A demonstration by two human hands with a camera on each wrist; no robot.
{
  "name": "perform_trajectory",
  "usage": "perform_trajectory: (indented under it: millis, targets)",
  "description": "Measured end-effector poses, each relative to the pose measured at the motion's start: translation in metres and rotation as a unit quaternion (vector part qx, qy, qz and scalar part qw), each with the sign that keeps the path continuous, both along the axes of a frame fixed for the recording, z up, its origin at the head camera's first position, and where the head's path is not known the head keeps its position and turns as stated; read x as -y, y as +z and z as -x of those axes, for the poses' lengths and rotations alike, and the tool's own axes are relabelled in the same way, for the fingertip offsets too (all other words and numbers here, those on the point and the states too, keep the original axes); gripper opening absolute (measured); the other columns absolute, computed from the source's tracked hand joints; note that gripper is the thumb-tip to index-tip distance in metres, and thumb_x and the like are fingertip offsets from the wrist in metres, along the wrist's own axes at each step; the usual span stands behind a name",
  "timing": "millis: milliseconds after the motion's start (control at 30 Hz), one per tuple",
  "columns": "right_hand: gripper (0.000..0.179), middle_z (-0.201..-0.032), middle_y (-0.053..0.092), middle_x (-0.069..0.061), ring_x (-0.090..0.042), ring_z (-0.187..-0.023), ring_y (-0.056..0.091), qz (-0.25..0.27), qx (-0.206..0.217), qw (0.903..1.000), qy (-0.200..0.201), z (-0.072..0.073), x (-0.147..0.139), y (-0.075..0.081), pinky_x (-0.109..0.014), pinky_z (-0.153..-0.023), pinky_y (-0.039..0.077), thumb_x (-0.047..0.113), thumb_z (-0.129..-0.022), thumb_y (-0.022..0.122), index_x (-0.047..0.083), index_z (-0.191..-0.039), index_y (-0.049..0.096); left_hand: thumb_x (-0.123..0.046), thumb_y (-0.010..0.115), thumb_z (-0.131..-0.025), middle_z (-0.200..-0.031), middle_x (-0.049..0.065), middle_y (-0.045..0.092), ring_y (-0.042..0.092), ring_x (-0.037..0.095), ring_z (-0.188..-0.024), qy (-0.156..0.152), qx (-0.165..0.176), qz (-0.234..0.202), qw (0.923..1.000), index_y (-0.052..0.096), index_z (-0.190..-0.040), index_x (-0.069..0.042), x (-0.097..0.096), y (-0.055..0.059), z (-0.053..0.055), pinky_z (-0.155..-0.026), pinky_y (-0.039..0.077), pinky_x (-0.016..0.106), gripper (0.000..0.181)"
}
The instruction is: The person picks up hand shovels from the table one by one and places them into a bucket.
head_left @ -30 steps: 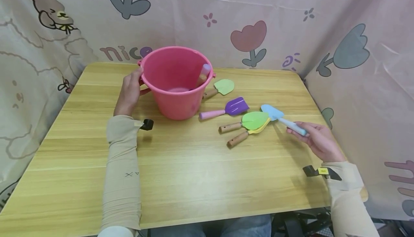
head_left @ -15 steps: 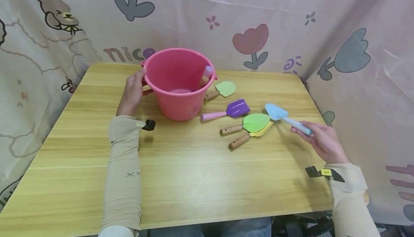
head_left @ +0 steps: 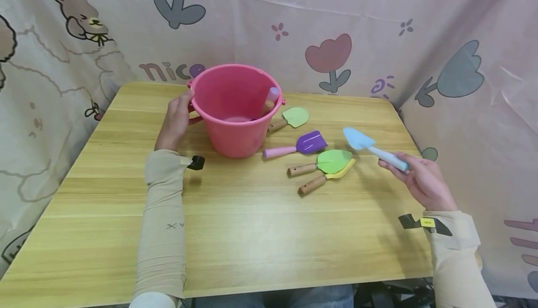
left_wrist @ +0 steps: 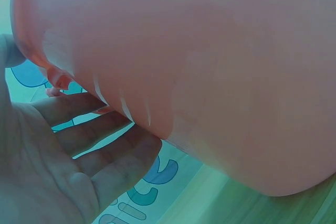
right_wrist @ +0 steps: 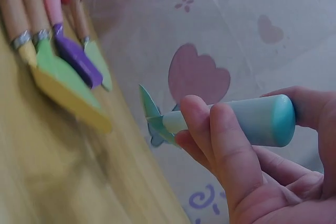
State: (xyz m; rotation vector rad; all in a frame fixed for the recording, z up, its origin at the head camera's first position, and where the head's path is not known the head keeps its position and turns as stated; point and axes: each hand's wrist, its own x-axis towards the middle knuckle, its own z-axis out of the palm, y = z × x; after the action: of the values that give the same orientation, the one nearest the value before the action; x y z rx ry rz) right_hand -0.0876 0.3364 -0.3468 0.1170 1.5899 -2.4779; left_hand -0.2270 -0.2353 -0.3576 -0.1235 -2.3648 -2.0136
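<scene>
My left hand (head_left: pixel 175 118) holds the side of a pink bucket (head_left: pixel 235 135), thumb at the rim; in the left wrist view its fingers (left_wrist: pixel 110 153) lie against the outer wall. My right hand (head_left: pixel 424 179) grips a light blue toy trowel by its handle (head_left: pixel 388 159), blade pointing left and raised over the table; the right wrist view shows the handle (right_wrist: pixel 257 119) between fingers and thumb. Left of it lie a green trowel (head_left: pixel 334 161) overlapping a yellow one (head_left: pixel 341 171), a purple shovel (head_left: pixel 311 142), and a pale green trowel (head_left: pixel 296 117) partly behind the bucket.
Inside the bucket leans a tool with a lilac-tipped handle (head_left: pixel 272 95); its lower part is hidden. The wooden table (head_left: pixel 252 233) ends at a printed cloth (head_left: pixel 260 13) behind and on both sides. The bucket's bail (head_left: pixel 195 120) hangs by my left hand.
My right hand has lifted the blue trowel slightly, and its blade has come away from the green trowel. My left hand stays on the bucket. The head view has shifted a little.
</scene>
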Motion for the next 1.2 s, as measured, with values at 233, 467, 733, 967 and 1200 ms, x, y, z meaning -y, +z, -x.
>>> perform_trajectory:
  millis: [233,467,733,967,1200]
  targets:
    - [0.034,-0.124,0.072,-0.022,-0.032,-0.113,0.074,0.074,-0.025,0.9955,0.053,0.006,0.015,0.017,-0.032,-0.103,0.056,-0.001,-0.109,0.039,-0.013,-0.120,0.069,-0.061,0.027,-0.107,-0.147,0.006,0.053,0.053,0.026,-0.139,0.000,-0.003,0.000,1.0000,0.055,-0.149,-0.022,0.000,0.000,-0.001,-0.114,0.052,0.049,0.063]
    - [0.033,-0.123,0.073,-0.023,-0.030,-0.113,0.075,0.061,-0.027,0.9953,0.070,0.012,0.033,0.033,-0.030,-0.103,0.056,0.000,-0.109,0.040,-0.011,-0.122,0.069,-0.061,0.028,-0.107,-0.150,0.004,0.052,0.051,0.026,-0.141,-0.003,-0.005,0.006,1.0000,0.053,-0.151,-0.024,0.001,-0.002,-0.001,-0.115,0.050,0.053,0.063]
    - [0.034,-0.123,0.073,-0.023,-0.030,-0.112,0.075,0.061,-0.039,0.9930,0.093,0.019,0.047,0.043,-0.030,-0.102,0.057,0.000,-0.109,0.040,-0.010,-0.121,0.070,-0.061,0.028,-0.107,-0.149,0.005,0.053,0.051,0.025,-0.140,-0.002,-0.004,-0.002,1.0000,0.054,-0.150,-0.023,0.001,0.000,-0.001,-0.116,0.050,0.053,0.062]
    - [0.034,-0.124,0.073,-0.023,-0.031,-0.111,0.076,0.052,-0.051,0.9920,0.103,0.022,0.054,0.047,-0.030,-0.101,0.058,-0.001,-0.109,0.040,-0.011,-0.117,0.072,-0.062,0.029,-0.107,-0.150,0.004,0.053,0.051,0.026,-0.141,0.000,-0.003,0.003,1.0000,0.055,-0.149,-0.024,0.000,0.002,-0.003,-0.116,0.050,0.054,0.062]
    - [0.034,-0.130,0.071,-0.021,-0.031,-0.114,0.074,0.054,-0.060,0.9890,0.124,0.025,0.062,0.055,-0.030,-0.102,0.057,-0.001,-0.109,0.039,-0.012,-0.121,0.070,-0.062,0.030,-0.106,-0.148,0.006,0.053,0.051,0.028,-0.140,0.002,-0.004,0.004,1.0000,0.055,-0.149,-0.022,0.000,0.001,-0.003,-0.116,0.050,0.053,0.063]
